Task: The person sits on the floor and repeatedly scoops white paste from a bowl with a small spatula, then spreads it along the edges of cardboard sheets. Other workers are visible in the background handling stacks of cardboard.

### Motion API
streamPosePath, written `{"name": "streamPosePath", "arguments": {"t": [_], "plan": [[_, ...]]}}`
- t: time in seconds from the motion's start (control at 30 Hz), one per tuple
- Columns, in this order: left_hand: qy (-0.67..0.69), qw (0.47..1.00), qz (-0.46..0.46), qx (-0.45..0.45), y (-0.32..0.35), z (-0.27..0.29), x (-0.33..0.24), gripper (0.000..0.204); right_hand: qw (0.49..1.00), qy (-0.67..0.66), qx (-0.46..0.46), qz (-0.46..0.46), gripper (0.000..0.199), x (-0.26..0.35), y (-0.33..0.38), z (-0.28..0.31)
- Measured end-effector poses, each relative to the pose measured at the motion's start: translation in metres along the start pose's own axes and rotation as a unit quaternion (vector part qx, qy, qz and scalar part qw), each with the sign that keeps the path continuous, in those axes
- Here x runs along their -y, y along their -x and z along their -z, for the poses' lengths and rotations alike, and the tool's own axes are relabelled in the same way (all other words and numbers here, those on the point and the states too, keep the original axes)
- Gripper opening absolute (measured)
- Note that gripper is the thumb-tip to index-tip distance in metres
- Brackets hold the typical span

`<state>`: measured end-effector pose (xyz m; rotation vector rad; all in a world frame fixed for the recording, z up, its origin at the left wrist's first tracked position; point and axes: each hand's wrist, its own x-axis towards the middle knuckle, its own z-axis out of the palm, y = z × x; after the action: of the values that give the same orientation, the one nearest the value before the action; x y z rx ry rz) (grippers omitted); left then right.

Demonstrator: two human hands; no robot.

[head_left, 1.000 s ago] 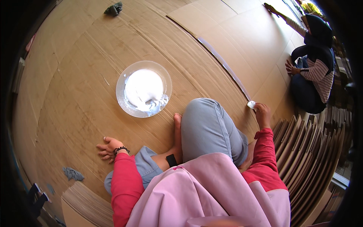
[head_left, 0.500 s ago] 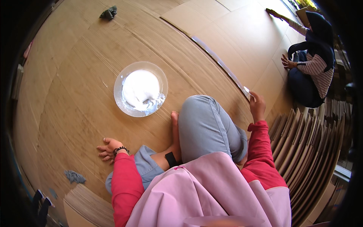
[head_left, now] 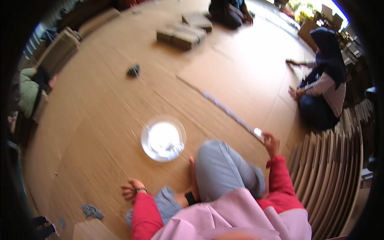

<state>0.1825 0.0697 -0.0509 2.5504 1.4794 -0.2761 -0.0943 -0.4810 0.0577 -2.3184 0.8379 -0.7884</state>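
Note:
My right hand (head_left: 272, 144) is closed on a small white-ended tool (head_left: 258, 131), blurred, its exact kind unclear. It sits at the near end of a whitish wet-looking strip (head_left: 226, 109) running along the edge of a large cardboard sheet (head_left: 224, 68). Ahead of my folded legs is a translucent round tub (head_left: 182, 127) holding a thick white paste (head_left: 162, 137). My left hand (head_left: 133, 189), a dark bracelet at its wrist, rests by the brown floor covering with fingers apart, nothing in it.
A co-worker (head_left: 326, 84) sits at the right with both hands on the sheet; another person (head_left: 228, 14) crouches at the far side. Cardboard stacks (head_left: 320, 176) stand close on my right. Bundled cardboard (head_left: 180, 36), a dark cloth (head_left: 133, 71) and a grey rag (head_left: 92, 211) lie about.
My view has tilted up, bringing the far person and bundles into sight. My right hand stays at the strip's near end with the tool. The co-worker's head has lifted a little.

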Motion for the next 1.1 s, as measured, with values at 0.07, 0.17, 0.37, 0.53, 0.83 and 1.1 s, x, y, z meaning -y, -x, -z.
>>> {"name": "streamPosePath", "arguments": {"t": [0.07,0.17,0.37,0.53,0.83,1.1], "plan": [[0.010,0.999,0.010,0.032,-0.002,0.008,-0.001,0.072,0.978,-0.198,0.027,-0.060,0.023,0.034,-0.005,-0.018],[-0.039,0.996,-0.046,0.058,-0.009,0.013,0.001,0.072,0.916,-0.366,0.134,-0.094,0.020,0.099,-0.007,-0.047],[0.211,0.828,-0.478,0.204,0.018,0.001,0.014,0.042,0.770,-0.488,0.408,-0.051,0.023,0.211,0.015,-0.079],[0.136,0.688,-0.573,0.424,0.090,-0.012,0.051,0.040,0.656,-0.508,0.556,-0.052,0.027,0.247,0.048,-0.111],[0.169,0.714,-0.489,0.472,0.100,0.004,0.042,0.041,0.666,-0.398,0.624,-0.096,0.029,0.240,0.059,-0.139],[0.141,0.722,-0.561,0.379,0.097,-0.007,0.047,0.040,0.670,-0.391,0.623,-0.094,0.029,0.243,0.060,-0.141]]}}
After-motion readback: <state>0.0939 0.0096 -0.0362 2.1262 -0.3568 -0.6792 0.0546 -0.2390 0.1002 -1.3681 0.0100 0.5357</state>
